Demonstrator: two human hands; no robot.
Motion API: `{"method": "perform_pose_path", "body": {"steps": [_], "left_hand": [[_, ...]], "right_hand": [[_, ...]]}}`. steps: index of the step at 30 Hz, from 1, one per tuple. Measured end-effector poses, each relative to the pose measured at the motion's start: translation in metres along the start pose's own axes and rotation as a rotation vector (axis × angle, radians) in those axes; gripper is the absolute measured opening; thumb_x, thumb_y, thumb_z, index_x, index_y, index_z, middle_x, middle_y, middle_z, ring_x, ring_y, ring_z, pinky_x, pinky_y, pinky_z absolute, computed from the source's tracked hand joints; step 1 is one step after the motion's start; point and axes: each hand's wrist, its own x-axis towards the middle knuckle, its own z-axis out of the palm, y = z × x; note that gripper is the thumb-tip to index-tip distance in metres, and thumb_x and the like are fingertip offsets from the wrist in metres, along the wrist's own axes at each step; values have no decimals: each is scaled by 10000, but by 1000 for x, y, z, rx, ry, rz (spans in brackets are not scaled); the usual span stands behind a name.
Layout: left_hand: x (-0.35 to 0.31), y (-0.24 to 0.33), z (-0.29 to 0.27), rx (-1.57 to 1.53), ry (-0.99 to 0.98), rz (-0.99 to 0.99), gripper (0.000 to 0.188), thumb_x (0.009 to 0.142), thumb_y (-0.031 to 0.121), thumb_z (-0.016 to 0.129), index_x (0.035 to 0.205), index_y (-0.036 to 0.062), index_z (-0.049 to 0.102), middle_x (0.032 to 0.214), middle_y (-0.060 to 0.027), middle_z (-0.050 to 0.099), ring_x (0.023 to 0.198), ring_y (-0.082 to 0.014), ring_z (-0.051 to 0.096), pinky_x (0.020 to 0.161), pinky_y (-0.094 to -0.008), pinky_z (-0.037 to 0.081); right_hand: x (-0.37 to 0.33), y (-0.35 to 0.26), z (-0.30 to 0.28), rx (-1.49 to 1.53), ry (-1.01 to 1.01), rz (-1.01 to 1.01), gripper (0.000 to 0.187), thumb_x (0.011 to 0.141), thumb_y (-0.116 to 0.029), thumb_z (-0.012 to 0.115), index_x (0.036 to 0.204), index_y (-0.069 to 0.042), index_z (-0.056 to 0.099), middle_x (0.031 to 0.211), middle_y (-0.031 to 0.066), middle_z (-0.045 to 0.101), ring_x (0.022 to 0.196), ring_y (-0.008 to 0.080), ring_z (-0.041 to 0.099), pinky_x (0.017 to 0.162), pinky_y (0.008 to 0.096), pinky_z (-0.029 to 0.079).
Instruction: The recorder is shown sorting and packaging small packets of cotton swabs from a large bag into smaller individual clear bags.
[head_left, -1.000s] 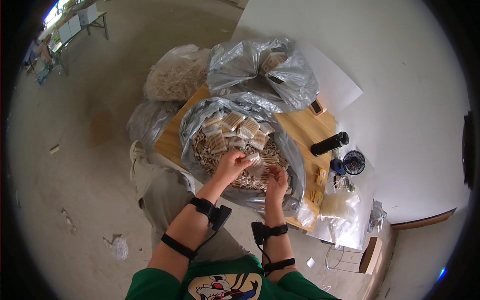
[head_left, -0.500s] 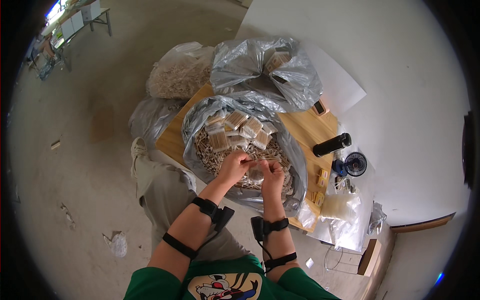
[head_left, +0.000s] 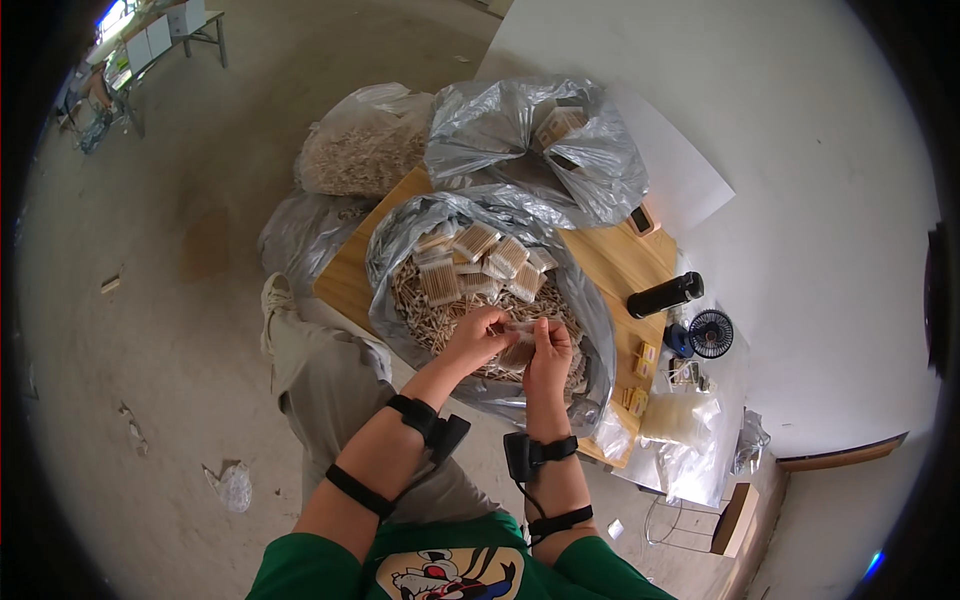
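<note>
Both hands work over a grey plastic bag [head_left: 596, 345] with its mouth spread wide on the wooden table. Inside lies a heap of loose cotton swabs [head_left: 418, 314], with several clear packets of swabs [head_left: 438, 283] piled on its far side. Between my hands is a small clear packet of cotton swabs [head_left: 517, 354]. My left hand [head_left: 478, 337] pinches its top edge from the left, fingers bent together. On the right edge, my right hand [head_left: 547, 358] closes with thumb against fingers. Part of the packet is hidden behind my fingers.
Behind stand a second grey bag [head_left: 490, 130] with boxes in it and a clear sack of swabs [head_left: 365, 150]. To the right are a black bottle [head_left: 665, 295], a small fan [head_left: 710, 333], yellow boxes [head_left: 638, 400] and a stack of clear bags [head_left: 682, 415].
My fingers have shifted along the packet's top edge, and my right hand has turned slightly. The packet's face shows more between my hands; both hands stay over the heap.
</note>
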Motion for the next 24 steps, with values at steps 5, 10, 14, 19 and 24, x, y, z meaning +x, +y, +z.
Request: {"method": "perform_pose_path", "body": {"steps": [5,10,14,19,24], "left_hand": [[2,-25,-4,-326,112,-102,140,866,160,641,847,30,592,734,15,538,672,-60,493,583,-231,406],[2,-23,0,-538,210,-124,179,907,214,595,860,43,584,737,23,537,665,-43,469,575,-209,386],[7,-13,-8,-489,199,-219,207,894,245,602,914,40,579,763,6,558,690,-59,492,601,-229,405],[1,-16,-7,48,107,-29,161,836,160,656,882,18,596,790,-30,598,730,-100,552,630,-268,444],[11,-39,-12,-214,354,-50,109,884,126,616,840,33,580,729,-8,606,663,-75,580,590,-217,456]], "right_hand": [[-7,1,21,31,-27,-5,151,907,-137,591,777,-65,565,738,-20,566,659,50,472,628,191,385],[-4,8,23,-44,53,-19,171,909,-142,588,757,-74,550,695,-23,549,625,62,464,602,201,384],[1,3,17,-425,48,-130,147,915,-133,573,806,-36,566,674,-18,537,620,66,460,586,211,391],[-2,-9,29,-768,-130,-256,154,929,-148,548,848,-18,562,709,-6,554,653,83,479,622,224,408],[2,7,16,-402,-103,-119,241,968,-251,474,960,-22,546,883,29,584,813,100,528,705,220,417]]}}
